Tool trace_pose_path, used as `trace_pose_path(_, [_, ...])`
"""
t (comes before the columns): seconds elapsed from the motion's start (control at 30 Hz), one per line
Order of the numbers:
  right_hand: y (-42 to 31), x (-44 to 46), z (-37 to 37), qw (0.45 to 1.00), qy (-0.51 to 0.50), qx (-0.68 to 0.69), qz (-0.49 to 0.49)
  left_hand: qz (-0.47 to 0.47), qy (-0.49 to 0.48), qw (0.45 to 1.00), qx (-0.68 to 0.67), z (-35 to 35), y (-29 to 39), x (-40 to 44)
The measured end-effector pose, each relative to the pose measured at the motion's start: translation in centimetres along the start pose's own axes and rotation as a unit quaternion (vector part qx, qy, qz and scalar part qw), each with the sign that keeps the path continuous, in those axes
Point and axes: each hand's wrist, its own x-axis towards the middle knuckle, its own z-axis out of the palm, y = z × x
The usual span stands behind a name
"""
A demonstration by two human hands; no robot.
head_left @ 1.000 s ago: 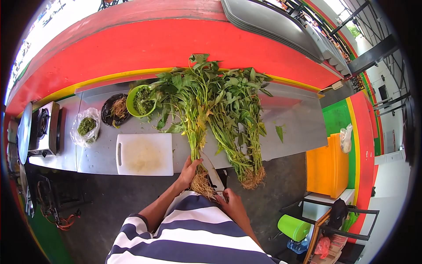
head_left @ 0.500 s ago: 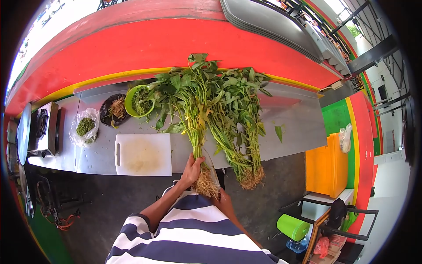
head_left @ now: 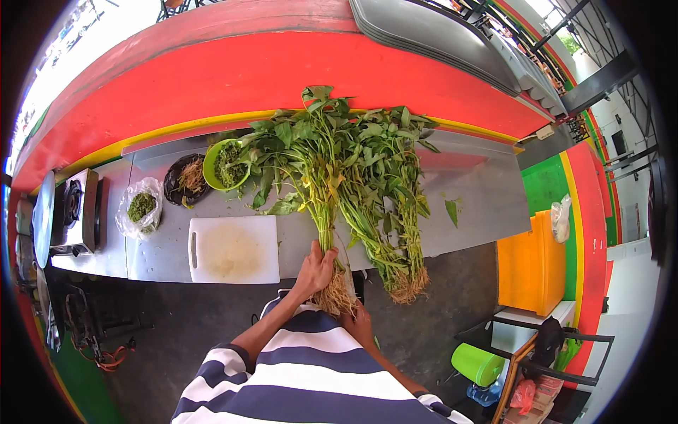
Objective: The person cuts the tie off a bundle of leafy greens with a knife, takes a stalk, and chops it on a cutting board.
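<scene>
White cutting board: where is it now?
In the head view, the cutting board lies at the near edge of the metal table, left of the left hand, nearer than the green bowl.

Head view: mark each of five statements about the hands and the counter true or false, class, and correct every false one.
1. The left hand grips a leafy bunch near its roots. True.
2. The white cutting board lies right of that leafy bunch. False: the white cutting board lies left of it.
3. The lime-green bowl holds green leafy bits. True.
4. The gas stove stands at the right end of the metal counter. False: the gas stove is at its left end.
5. More rooted greens lie right of the gripped bunch. True.
</scene>
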Motion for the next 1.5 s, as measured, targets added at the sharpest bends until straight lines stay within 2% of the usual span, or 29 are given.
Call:
trace_pose_path(0.17, [0.7,-0.1,0.8,0.995,-0.023,0.035,0.093,0.024,0.015,1.0,0.013,-0.1,0.4,0.8])
trace_pose_path(0.3, [1.0,0.0,1.2,0.997,-0.022,0.039,0.057,0.022,0.003,0.998,0.053,-0.3,1.0,1.1])
trace_pose_path(0.37, [1.0,-0.1,1.6,0.989,-0.02,0.077,0.124,0.033,0.007,0.997,0.062,-0.5,1.3,1.2])
trace_pose_path(0.5, [0.7,0.0,1.9,0.994,-0.004,0.077,0.078,0.058,0.033,0.995,0.07,-0.7,0.8,1.0])
trace_pose_path(0.57, [-0.6,0.2,1.5,0.997,0.0,0.07,0.022,0.05,0.02,0.996,0.074,-1.1,0.9,1.0])
trace_pose_path(0.7, [-0.2,0.0,2.3,0.993,0.0,0.108,0.054,0.048,0.022,0.992,0.117,-1.6,1.3,0.7])
trace_pose_path(0.8, [-0.1,0.1,2.4,0.999,-0.005,0.049,0.017,0.025,0.004,0.993,0.113,-2.1,1.5,0.8])
trace_pose_path(0.87, [0.0,0.2,2.8,0.986,-0.017,0.147,0.07,0.031,0.006,0.993,0.112,-2.2,1.3,0.7])
trace_pose_path(0.9, [-0.1,0.2,2.9,0.987,-0.016,0.144,0.07,0.031,0.007,0.994,0.109,-2.3,1.4,0.7])
trace_pose_path(1.1, [-0.9,0.6,2.9,0.994,-0.01,0.105,0.014,-0.025,-0.009,0.996,0.086,-2.2,1.6,0.3])
trace_pose_path(1.13, [-1.1,0.7,2.6,0.995,-0.009,0.102,0.013,-0.082,-0.017,0.995,0.059,-1.7,1.4,0.3])
trace_pose_path(1.2, [-1.6,0.7,2.4,0.99,-0.034,0.13,0.032,-0.135,-0.028,0.99,0.031,-1.3,1.1,0.2])
trace_pose_path(1.23, [-0.4,0.6,2.8,0.991,-0.033,0.127,0.032,-0.101,-0.037,0.994,0.036,-2.1,1.8,0.5])
trace_pose_path(1.3, [2.1,0.6,3.6,0.983,-0.03,0.181,0.005,-0.065,-0.046,0.996,0.042,-3.5,2.6,1.3])
trace_pose_path(1.33, [2.5,0.8,3.3,0.983,-0.031,0.179,0.004,-0.147,-0.022,0.984,-0.102,-4.0,2.8,1.8])
trace_pose_path(1.37, [3.1,1.0,2.7,0.984,0.005,-0.028,-0.173,-0.227,0.001,0.943,-0.243,-4.3,2.9,2.0])
trace_pose_path(1.4, [3.1,1.1,2.2,0.912,0.039,-0.232,-0.336,-0.229,0.002,0.943,-0.242,-4.4,2.1,1.7])
trace_pose_path(1.43, [2.8,1.1,1.7,0.913,0.037,-0.23,-0.336,-0.284,-0.006,0.881,-0.379,-4.2,0.8,1.3])
trace_pose_path(1.47, [2.5,1.2,1.3,0.99,-0.061,-0.048,-0.116,-0.331,-0.013,0.797,-0.505,-3.9,-0.4,1.1])
trace_pose_path(1.5, [2.4,1.2,1.0,0.972,-0.152,0.14,0.115,-0.332,-0.014,0.799,-0.5,-3.4,-1.3,0.8])
